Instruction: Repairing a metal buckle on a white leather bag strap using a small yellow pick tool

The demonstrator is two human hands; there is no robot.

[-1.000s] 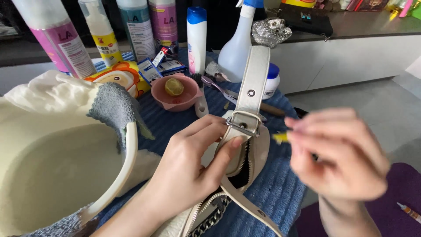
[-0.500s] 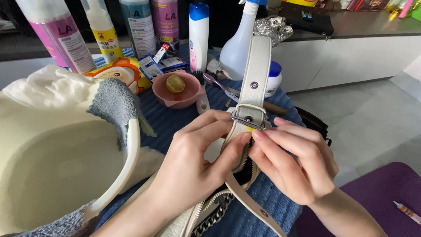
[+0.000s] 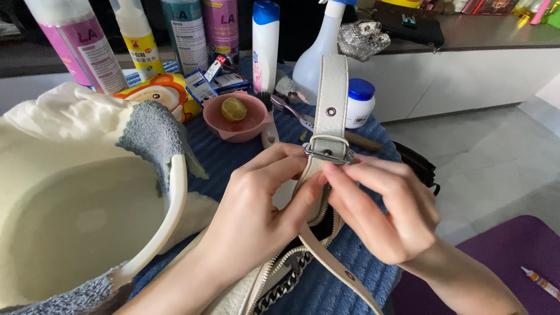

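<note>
Looking down from the head view, the person holds a cream strap upright over the surface, which is covered by a blue ribbed cloth. The strap's long axis runs nearly vertical in the picture, its free end pointing away from the person. A metal buckle sits across it, just above both sets of fingertips.

The left hand comes from below left; its fingers are closed narrowly on the strap just under the buckle. The right hand comes from below right; its fingers are drawn together and touch the strap's right edge at the buckle's lower corner. Both hands are about equally near the buckle.

Below the hands, the strap runs down to a cream bag with a chain.

A cream basin stands at left, and a pink bowl and bottles stand beyond the buckle.
</note>
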